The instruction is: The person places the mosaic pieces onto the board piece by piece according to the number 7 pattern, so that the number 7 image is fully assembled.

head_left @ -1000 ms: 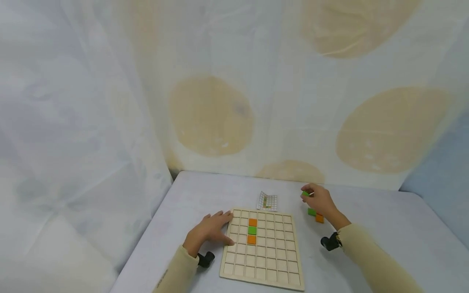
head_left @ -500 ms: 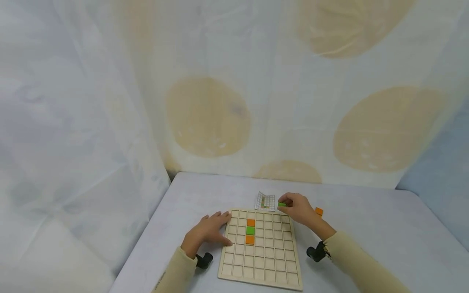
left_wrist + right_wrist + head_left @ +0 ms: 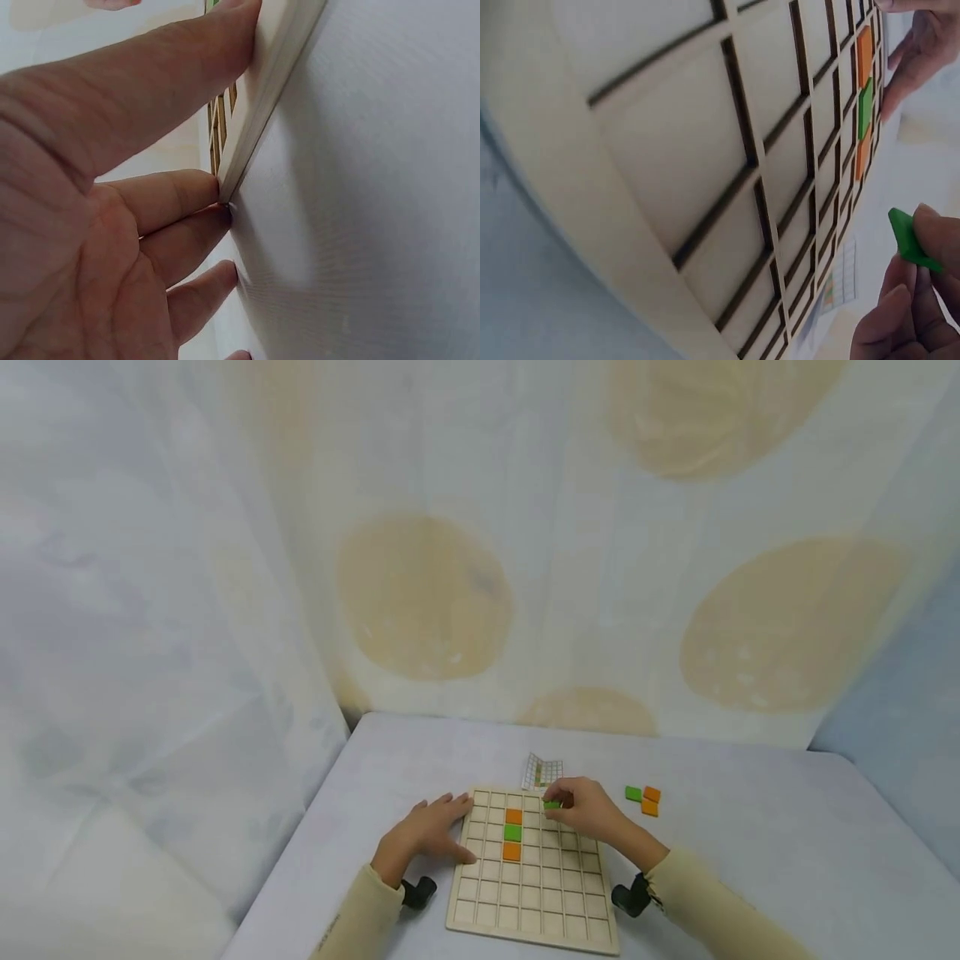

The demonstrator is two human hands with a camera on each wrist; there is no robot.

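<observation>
Wooden grid board lies on the grey table, left hand flat against its edge. Right hand pinches a green tile above its far rows. Spare tiles and a pattern card lie nearby.
</observation>
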